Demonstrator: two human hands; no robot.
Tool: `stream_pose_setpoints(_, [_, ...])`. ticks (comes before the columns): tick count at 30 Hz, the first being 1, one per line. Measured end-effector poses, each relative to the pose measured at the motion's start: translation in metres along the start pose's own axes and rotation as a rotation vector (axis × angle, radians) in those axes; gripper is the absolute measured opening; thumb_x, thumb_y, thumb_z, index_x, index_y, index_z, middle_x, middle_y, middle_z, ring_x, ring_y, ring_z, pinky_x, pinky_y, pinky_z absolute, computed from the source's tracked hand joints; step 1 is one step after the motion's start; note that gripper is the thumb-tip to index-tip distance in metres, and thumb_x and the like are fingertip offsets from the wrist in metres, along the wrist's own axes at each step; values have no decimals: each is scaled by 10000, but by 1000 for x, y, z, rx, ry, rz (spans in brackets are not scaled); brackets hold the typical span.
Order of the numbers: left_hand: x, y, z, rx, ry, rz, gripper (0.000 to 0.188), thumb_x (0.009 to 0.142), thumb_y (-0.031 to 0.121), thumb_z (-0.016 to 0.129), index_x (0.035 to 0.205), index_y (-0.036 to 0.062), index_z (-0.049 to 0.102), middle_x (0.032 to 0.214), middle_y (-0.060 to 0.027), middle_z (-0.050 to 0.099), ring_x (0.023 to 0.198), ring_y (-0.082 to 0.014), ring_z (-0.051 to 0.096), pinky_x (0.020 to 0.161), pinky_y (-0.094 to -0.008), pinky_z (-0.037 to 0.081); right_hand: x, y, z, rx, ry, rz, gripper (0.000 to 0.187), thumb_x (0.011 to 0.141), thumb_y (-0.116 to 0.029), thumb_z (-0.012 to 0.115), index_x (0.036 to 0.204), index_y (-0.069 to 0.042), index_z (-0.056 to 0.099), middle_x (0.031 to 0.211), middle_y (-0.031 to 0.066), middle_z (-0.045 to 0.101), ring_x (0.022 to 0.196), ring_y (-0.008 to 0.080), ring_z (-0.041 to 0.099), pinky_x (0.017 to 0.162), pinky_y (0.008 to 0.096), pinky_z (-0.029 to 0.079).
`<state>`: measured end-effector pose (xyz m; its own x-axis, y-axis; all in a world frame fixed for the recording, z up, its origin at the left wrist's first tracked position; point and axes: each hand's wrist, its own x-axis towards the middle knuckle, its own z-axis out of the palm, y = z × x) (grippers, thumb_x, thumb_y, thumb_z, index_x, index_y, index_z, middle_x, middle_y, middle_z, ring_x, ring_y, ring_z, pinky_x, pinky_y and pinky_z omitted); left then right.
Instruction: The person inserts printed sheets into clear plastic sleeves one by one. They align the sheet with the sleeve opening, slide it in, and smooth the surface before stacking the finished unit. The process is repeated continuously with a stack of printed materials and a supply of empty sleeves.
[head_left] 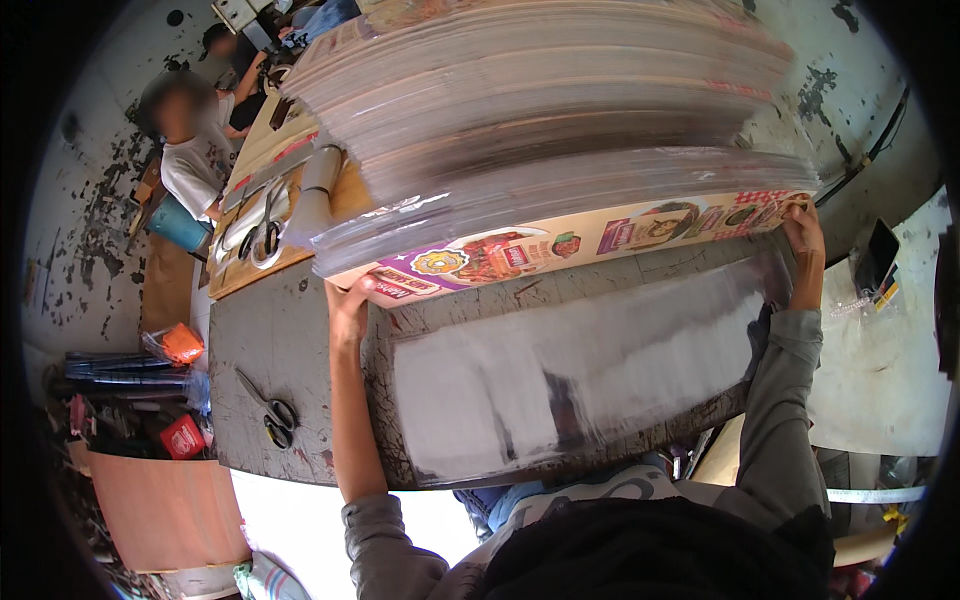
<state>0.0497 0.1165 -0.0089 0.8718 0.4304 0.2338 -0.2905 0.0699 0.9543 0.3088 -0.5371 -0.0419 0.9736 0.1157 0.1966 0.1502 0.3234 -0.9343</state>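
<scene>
A long printed banner [590,243] with food pictures on a tan and purple ground stretches between my two hands. Its left end is gripped by my left hand [348,308], thumb on the front face. At the far right end, my right hand [803,232] has its fingers closed around the corner. Directly behind the banner rises a tall stack [560,115] of similar flat pieces with shiny clear film along their edges. On the dark table [300,350] below, a glossy clear plastic sheet [650,350] lies between my forearms.
Black-handled scissors [270,412] lie on the table left of my forearm. Another pair of scissors [262,240] and a grey roll [318,185] rest on a wooden board. Beyond it sits a person [190,165]. A phone [880,255] stands on a white surface at right.
</scene>
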Motion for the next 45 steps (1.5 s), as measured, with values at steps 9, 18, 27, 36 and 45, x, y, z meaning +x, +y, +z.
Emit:
stream_pose_setpoints(9, [-4,-6,10,8,-43,130,879,637,235,767,1339,8,288,1153,-119,507,1058,-211,512,944,-332,390,6,19,-15,2,-137,81,472,688,-103,722,1090,-52,482,989,57,562,962,209,553,886,345,417])
stream_pose_setpoints(18, [0,-18,3,-61,-18,-68,608,730,118,713,1220,-29,383,1098,-148,549,1001,-210,548,900,-332,422,-1,-2,33,-4,-235,160,557,731,-191,690,1189,3,440,1110,98,548,1040,244,539,918,374,414])
stream_pose_setpoints(27, [-1,-1,15,96,-36,-119,588,751,164,715,1192,-63,400,1079,-158,573,1011,-211,547,911,-328,411,0,-7,44,-146,-151,125,564,763,-189,677,1219,13,414,1161,106,540,1052,236,541,926,377,414])
stream_pose_setpoints(36, [-5,2,7,97,-1,-118,619,783,131,682,1254,-58,327,1158,-175,526,1068,-230,516,951,-343,379,-10,-11,54,-196,-72,41,539,749,-177,689,1197,-35,425,1094,75,531,1043,198,515,907,327,393])
stream_pose_setpoints(45, [-3,1,-10,150,-42,-143,742,725,164,740,1279,-51,296,1161,-179,517,1087,-244,506,969,-377,366,-14,-24,69,-296,-130,41,532,718,-213,705,1156,-65,441,1081,61,513,1052,195,486,934,331,345])
